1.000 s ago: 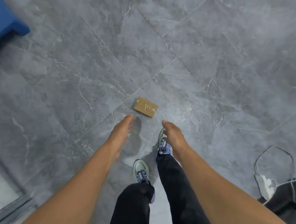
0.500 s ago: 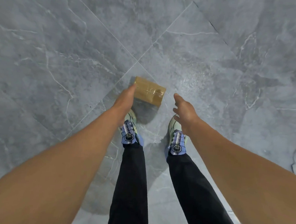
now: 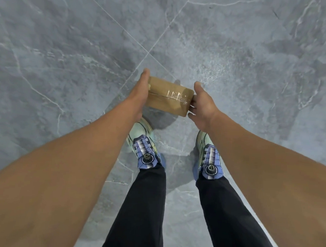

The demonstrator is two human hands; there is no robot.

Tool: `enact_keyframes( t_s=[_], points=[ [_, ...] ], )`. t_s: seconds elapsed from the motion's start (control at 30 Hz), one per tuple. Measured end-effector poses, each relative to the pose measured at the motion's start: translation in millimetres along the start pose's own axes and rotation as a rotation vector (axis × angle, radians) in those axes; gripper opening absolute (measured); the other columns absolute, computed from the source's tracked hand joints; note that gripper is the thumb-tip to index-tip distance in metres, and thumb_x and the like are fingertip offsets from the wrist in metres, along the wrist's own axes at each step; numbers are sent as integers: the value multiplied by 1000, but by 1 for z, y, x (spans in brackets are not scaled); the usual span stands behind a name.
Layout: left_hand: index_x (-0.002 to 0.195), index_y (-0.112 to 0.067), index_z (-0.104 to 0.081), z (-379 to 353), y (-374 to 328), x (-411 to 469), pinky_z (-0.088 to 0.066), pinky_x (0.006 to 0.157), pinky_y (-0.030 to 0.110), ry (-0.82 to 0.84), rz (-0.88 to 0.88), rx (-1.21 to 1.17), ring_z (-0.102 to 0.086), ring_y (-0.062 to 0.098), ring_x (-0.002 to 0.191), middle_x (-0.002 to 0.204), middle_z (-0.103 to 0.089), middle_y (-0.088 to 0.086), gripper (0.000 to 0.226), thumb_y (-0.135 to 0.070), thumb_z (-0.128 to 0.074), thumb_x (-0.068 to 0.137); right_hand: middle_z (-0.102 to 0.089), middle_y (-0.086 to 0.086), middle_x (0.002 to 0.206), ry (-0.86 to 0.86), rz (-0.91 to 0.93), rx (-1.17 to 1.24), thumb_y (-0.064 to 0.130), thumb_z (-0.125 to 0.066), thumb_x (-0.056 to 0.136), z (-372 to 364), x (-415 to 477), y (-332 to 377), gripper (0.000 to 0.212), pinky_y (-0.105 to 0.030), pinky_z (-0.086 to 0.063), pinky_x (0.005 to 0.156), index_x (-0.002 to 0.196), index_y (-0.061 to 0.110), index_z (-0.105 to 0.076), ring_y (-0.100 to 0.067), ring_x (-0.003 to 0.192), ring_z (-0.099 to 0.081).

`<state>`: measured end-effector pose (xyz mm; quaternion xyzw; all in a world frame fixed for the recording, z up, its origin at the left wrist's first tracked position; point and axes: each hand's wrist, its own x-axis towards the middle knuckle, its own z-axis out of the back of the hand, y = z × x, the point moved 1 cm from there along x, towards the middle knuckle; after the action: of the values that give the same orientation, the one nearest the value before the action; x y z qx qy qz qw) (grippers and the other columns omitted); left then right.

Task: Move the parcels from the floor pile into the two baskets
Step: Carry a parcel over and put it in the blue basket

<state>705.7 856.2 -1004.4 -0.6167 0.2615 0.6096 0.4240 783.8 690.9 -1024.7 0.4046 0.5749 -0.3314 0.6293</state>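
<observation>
Head view, the only one: parcel (image 3: 168, 97), a small brown box banded with clear tape, sits between both hands, low over the grey floor (image 3: 66, 60) and just ahead of the shoes (image 3: 144, 143). The left grip (image 3: 139, 95) lies flat against the box's left end with its fingers straight, pressing inward; its thumb is hidden. The right grip (image 3: 202, 104) wraps the opposite end, thumb up over the top edge and fingers curled onto the end face. Squeezing from both ends suits a box this short: one palm acts as a stop while the other clamps, so the box stays level and cannot twist out. A shadow spreads on the floor below and toward the feet, which suggests the box is barely raised, but I cannot tell whether it has cleared the floor. Neither basket shows, and no other parcels are in sight, so this looks like the pick-up step, with the carry not yet done.

Half a second ago only the left fingertips touched the box's near corner and the right hand hung apart from it, holding nothing. Now both hands are on it. The box also looks bigger and nearer, with its long side turned across the view, so the person has bent lower.
</observation>
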Motion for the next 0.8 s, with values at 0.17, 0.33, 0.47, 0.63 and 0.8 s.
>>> enact_keyframes(
  t_s=[0.17,0.33,0.47,0.63,0.8],
  points=[
    [154,-28,-44,6,0,-28,-29,110,43,30,-41,-80,-41,8,120,155,-47,1,68,-70,-27,104,-64,2,132,-4,67,44,64,-35,106,-6,-31,8,68,-44,-35,123,148,13,-51,-17,127,-58],
    [134,-39,-64,25,-9,-96,-36,111,41,64,-123,-197,-57,0,111,128,-63,-13,60,-73,-25,102,-66,12,112,-33,164,-8,61,-34,108,-12,-116,37,53,-41,-38,121,135,22,-58,-9,111,-62],
    [146,-39,-55,41,-22,-173,-37,113,44,62,-180,-290,-55,2,118,138,-60,-11,68,-80,-32,96,-69,12,116,-36,216,-85,60,-35,108,-18,-197,62,44,-45,-34,123,124,29,-62,-6,112,-62],
    [155,-41,-44,72,-55,-298,-28,124,52,41,-257,-392,-43,11,143,156,-49,-11,91,-93,-35,81,-67,12,117,9,355,-181,57,-36,109,-35,-325,110,45,-41,-37,120,124,25,-64,-3,111,-61],
    [156,-41,-43,100,-95,-430,-23,125,54,-8,-399,-478,-38,11,147,159,-47,-13,78,-84,-27,93,-66,10,123,100,514,-260,54,-35,110,-56,-463,157,52,-38,-40,117,137,18,-62,-9,119,-60]
  ],
)
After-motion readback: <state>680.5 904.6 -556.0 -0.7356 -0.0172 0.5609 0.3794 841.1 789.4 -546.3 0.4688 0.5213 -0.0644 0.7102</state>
